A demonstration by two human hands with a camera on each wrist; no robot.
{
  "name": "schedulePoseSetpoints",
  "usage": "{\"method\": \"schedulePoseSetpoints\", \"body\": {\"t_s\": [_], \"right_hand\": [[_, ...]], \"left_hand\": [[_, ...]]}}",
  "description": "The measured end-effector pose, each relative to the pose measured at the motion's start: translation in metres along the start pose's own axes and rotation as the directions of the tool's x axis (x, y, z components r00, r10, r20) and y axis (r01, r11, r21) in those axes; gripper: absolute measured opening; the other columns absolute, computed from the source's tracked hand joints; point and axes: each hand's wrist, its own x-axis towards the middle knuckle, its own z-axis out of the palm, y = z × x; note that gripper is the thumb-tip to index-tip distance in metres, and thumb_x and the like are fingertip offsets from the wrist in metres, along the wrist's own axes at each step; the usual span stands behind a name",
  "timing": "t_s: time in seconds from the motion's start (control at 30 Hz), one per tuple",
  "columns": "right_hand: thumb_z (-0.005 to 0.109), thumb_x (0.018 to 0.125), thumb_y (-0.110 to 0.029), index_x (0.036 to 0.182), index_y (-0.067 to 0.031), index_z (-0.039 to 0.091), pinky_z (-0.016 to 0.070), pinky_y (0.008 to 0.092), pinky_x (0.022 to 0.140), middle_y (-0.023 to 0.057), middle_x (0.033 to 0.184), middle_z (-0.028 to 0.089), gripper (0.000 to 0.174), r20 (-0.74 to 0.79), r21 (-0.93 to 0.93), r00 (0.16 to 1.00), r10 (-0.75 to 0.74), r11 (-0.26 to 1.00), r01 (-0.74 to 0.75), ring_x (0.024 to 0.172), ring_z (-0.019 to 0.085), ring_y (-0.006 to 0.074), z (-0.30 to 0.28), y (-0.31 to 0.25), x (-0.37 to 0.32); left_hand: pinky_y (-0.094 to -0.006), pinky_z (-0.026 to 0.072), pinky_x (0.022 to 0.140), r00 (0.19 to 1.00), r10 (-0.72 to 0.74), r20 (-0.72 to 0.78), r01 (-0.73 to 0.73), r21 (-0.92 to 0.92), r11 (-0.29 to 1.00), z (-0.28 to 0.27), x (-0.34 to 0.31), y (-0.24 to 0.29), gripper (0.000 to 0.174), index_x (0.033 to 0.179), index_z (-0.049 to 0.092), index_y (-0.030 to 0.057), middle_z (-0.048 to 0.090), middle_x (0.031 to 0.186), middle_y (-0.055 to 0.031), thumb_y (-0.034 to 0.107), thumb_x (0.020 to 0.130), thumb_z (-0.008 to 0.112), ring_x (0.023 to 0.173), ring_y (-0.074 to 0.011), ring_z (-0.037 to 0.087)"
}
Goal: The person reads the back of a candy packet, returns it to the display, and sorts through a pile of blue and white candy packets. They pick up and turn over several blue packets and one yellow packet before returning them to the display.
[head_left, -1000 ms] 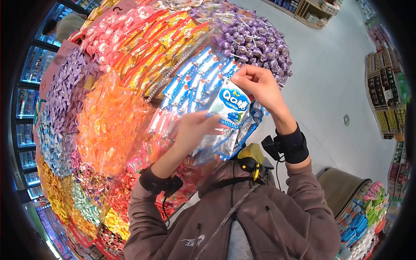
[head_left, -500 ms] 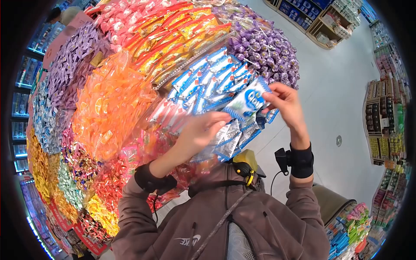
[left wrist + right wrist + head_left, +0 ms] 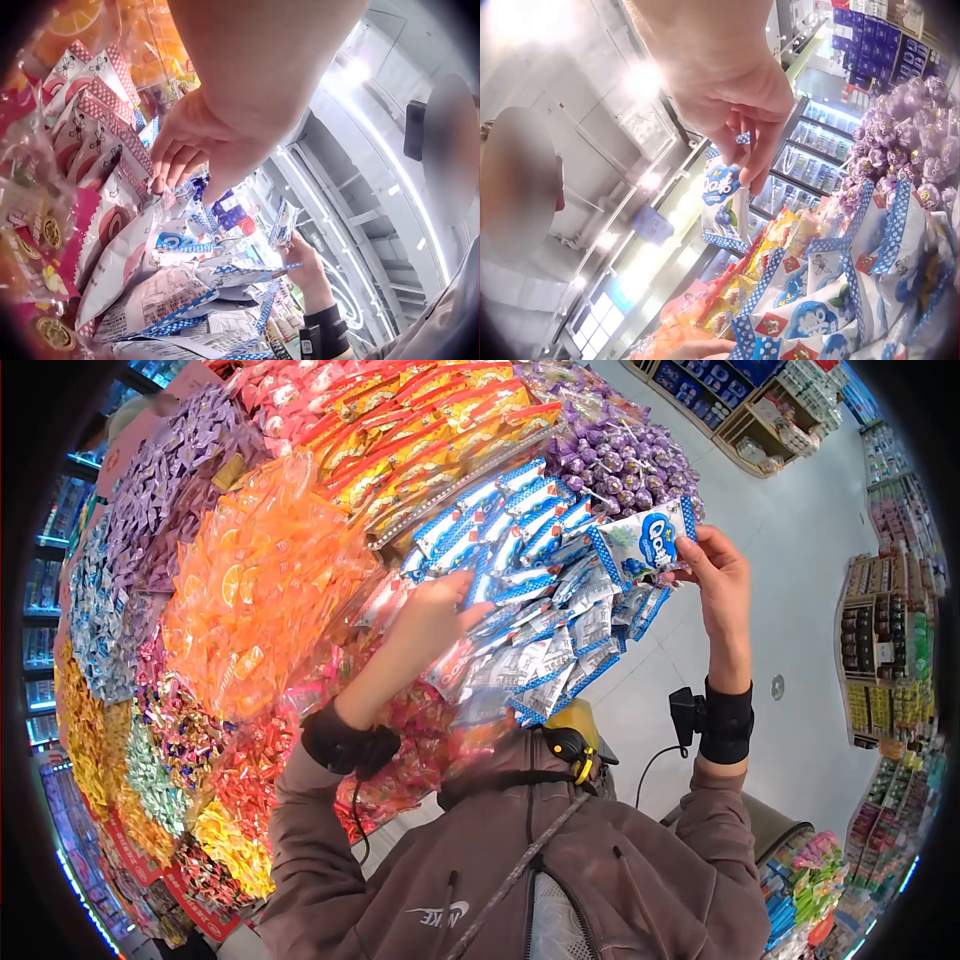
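My right hand [image 3: 722, 575] pinches the edge of a white-and-blue gummy candy packet [image 3: 645, 546] between thumb and fingers. The right wrist view shows the same packet [image 3: 724, 196] hanging from the fingers, blueberries printed on its front. Over the left part of the pile of similar blue-and-white packets [image 3: 535, 575], my left hand [image 3: 432, 620] has loosely bent fingers. In the left wrist view, that hand [image 3: 206, 142] has its fingertips right at the pink-dotted packets [image 3: 101, 124], with nothing held in it.
Purple-wrapped lollipops [image 3: 620, 460] are heaped behind the packets. Yellow-and-red bags [image 3: 430, 430] and orange-wrapped sweets [image 3: 260, 600] lie to the left. A clear divider [image 3: 465, 490] edges the blue-and-white pile. Shop shelves [image 3: 880, 650] line the far right beyond pale floor [image 3: 770, 600].
My right hand has carried the gummy candy packet rightward and away from the left hand, which was close beside it. The left hand has moved up and left over the pile.
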Motion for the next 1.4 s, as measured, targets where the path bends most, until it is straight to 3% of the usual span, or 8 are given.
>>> {"method": "schedulePoseSetpoints", "body": {"t_s": [0.17,0.37,0.57,0.7,0.83,0.97,1.1,1.4], "right_hand": [[0.057,0.085,-0.008,0.093,0.003,0.058,0.0547,0.0273,0.06,0.0081,0.083,0.063,0.014,0.02,0.015,1.0,-0.015,1.0,0.015,0.07,0.061,0.0135,0.005,-0.001,0.0],[0.057,0.085,-0.008,0.093,0.0033,0.058,0.0551,0.0287,0.059,0.0089,0.082,0.063,0.014,0.014,0.023,1.0,0.003,1.0,-0.003,0.069,0.062,0.0155,0.001,0.005,-0.001],[0.058,0.085,-0.009,0.092,0.003,0.059,0.0542,0.0274,0.058,0.0082,0.081,0.063,0.014,0.017,0.027,1.0,0.004,1.0,-0.005,0.065,0.061,0.0146,0.002,0.007,0.003],[0.059,0.084,-0.009,0.092,0.002,0.06,0.0534,0.0257,0.057,0.0069,0.081,0.063,0.014,0.003,0.022,1.0,-0.02,1.0,0.02,0.064,0.06,0.0124,0.008,0.005,0.008],[0.06,0.084,-0.009,0.092,0.0013,0.06,0.0531,0.0247,0.057,0.0063,0.081,0.063,0.013,0.044,0.018,0.999,-0.028,0.999,0.027,0.067,0.06,0.0109,0.017,0.008,0.011],[0.06,0.083,-0.009,0.092,0.0012,0.06,0.0531,0.0243,0.058,0.006,0.082,0.063,0.014,0.068,0.034,0.997,-0.025,0.999,0.023,0.07,0.06,0.0109,0.019,0.008,0.011],[0.06,0.083,-0.009,0.092,0.0014,0.06,0.0531,0.0241,0.057,0.006,0.082,0.063,0.014,0.074,0.013,0.997,-0.01,1.0,0.009,0.07,0.061,0.0112,0.013,0.009,0.012],[0.06,0.083,-0.008,0.093,0.0015,0.06,0.0527,0.024,0.058,0.006,0.082,0.063,0.014,0.048,0.034,0.999,-0.015,0.999,0.013,0.067,0.06,0.0108,0.009,0.01,0.008]], "left_hand": [[-0.0405,0.0456,0.068,0.973,0.229,-0.031,-0.218,0.205,0.954,0.007,0.008,-0.004,0.04,0.104,0.052,-0.006,0.06,0.078,-0.0195,0.014,0.073,0.068,0.072,-0.0356,0.056],[-0.0455,0.0421,0.066,0.972,-0.024,0.233,-0.008,0.138,0.99,0.018,0.015,0.007,0.032,0.102,0.05,-0.008,0.057,0.078,-0.0255,0.005,0.074,0.06,0.078,-0.0422,0.054],[-0.0448,0.044,0.066,0.997,0.043,0.056,-0.048,0.08,0.996,0.033,0.026,-0.018,0.027,0.1,0.055,-0.0054,0.057,0.078,-0.0264,0.003,0.074,0.059,0.076,-0.0421,0.055],[-0.044,0.045,0.07,0.957,-0.076,0.278,0.038,0.14,0.989,0.023,0.053,0.003,0.026,0.101,0.056,-0.0022,0.058,0.083,-0.0265,-0.002,0.075,0.053,0.08,-0.0413,0.056],[-0.0444,0.0462,0.073,0.946,0.042,0.32,-0.142,0.295,0.945,0.035,0.053,-0.003,0.012,0.086,0.057,0.0015,0.06,0.083,-0.02,0.006,0.076,0.052,0.083,-0.0372,0.058],[-0.0412,0.0444,0.077,0.956,-0.078,0.283,0.023,0.191,0.981,0.009,0.051,0.014,0.022,0.1,0.056,0.0003,0.06,0.092,-0.0198,0.012,0.081,0.056,0.089,-0.0358,0.056],[-0.0403,0.0448,0.076,0.97,0.232,-0.07,-0.214,0.194,0.957,0.001,0.063,0.004,0.019,0.096,0.057,0.0021,0.06,0.09,-0.0145,0.013,0.081,0.056,0.084,-0.034,0.057],[-0.043,0.0456,0.067,0.983,-0.092,0.159,0.017,0.419,0.908,0.01,0.046,0.011,0.009,0.077,0.053,0.001,0.059,0.078,-0.0178,0.01,0.079,0.053,0.078,-0.0356,0.057]]}}
